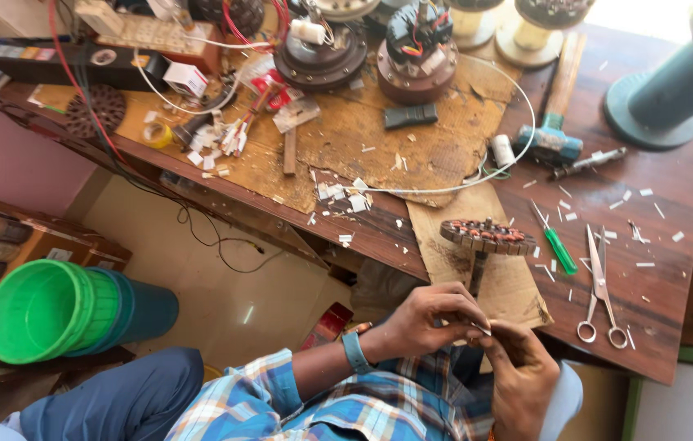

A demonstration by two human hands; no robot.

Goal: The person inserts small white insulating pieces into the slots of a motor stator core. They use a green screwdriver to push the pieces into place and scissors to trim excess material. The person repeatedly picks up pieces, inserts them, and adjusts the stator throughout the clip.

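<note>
Head view: I see left hand (428, 320) & right hand (518, 367) both pinching a small white strip (479, 328) between them, stator (487, 237) just beyond on surface (657, 278).

Bright daylight enters from the upper right, glaring there; the picture is sharp, slightly wide-angle bent at edges.

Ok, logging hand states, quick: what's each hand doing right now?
Left hand: fingers pinched shut on a small white strip.
Right hand: curled closed, touching the same strip.
</note>
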